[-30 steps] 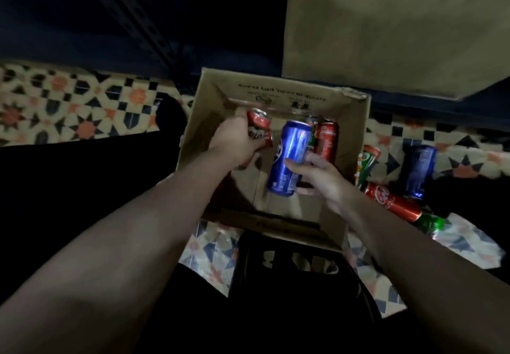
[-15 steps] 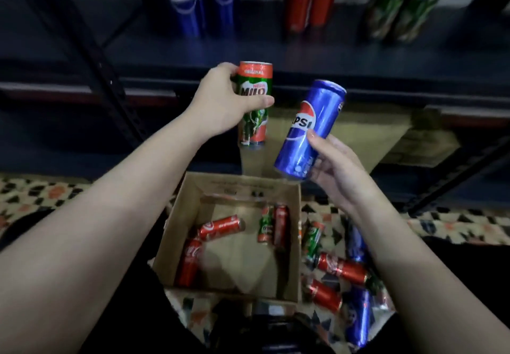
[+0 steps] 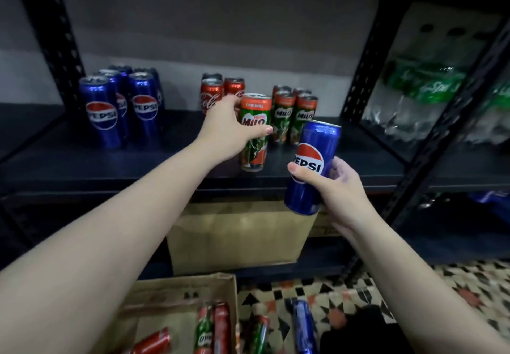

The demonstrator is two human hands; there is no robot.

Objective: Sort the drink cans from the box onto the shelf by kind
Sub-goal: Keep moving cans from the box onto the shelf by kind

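Observation:
My left hand (image 3: 226,130) grips a green and red Milo can (image 3: 254,144) upright, its base at the dark shelf (image 3: 82,160), just in front of a group of Milo cans (image 3: 295,113). My right hand (image 3: 331,185) holds a blue Pepsi can (image 3: 311,166) upright in front of the shelf edge. On the shelf stand several Pepsi cans (image 3: 121,108) at left and red Coca-Cola cans (image 3: 212,95) in the middle. The open cardboard box (image 3: 220,284) at the bottom holds red and green cans (image 3: 215,329) lying down.
A closed cardboard box (image 3: 234,237) sits on the lower shelf. Black perforated uprights (image 3: 52,36) frame the shelf. Packs of green bottles (image 3: 425,86) fill the bay at right. Loose cans (image 3: 303,326) lie on the patterned floor beside the box.
Both hands rose from the box to shelf height with their cans. The left hand carried the Milo can forward to the shelf beside the other Milo cans; my view tilted up.

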